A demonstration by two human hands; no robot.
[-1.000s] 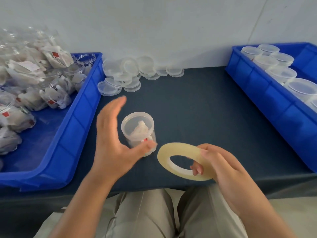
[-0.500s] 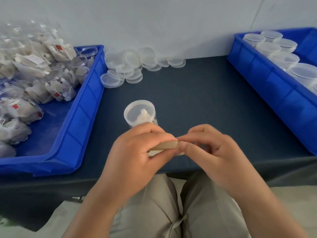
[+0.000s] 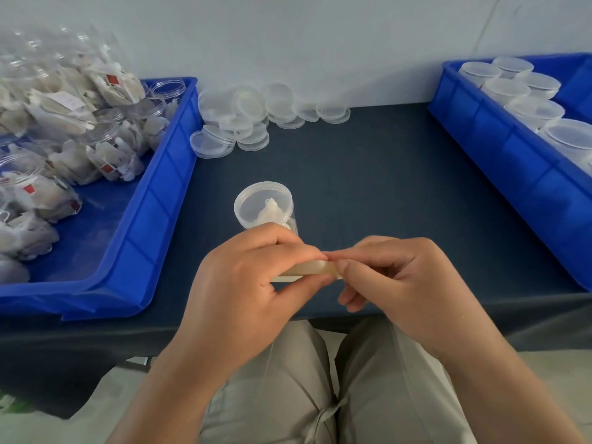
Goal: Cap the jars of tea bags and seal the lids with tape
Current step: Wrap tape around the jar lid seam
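Pale plain wall [image 3: 320,40], dark blue table [image 3: 378,187]

Two hands in shot, the left hand [image 3: 243,283] and the right hand [image 3: 400,277], with one roll of tape [image 3: 317,270] pinched between them. One capped jar [image 3: 263,205] stands alone on the tabletop [image 3: 368,187], one tea bag [image 3: 271,210] showing through its lid. Two blue bins: the left bin [image 3: 153,213] and the right bin [image 3: 499,149]. In the right bin, six lidded jars [image 3: 535,110] plain to see, perhaps a seventh cut off at the frame edge. Loose lids [image 3: 211,144] piled by the wall, about a dozen, overlapping too much for an exact tally. Jars of tea bags [image 3: 112,155] heaped in the left bin, too blurred and tangled to count
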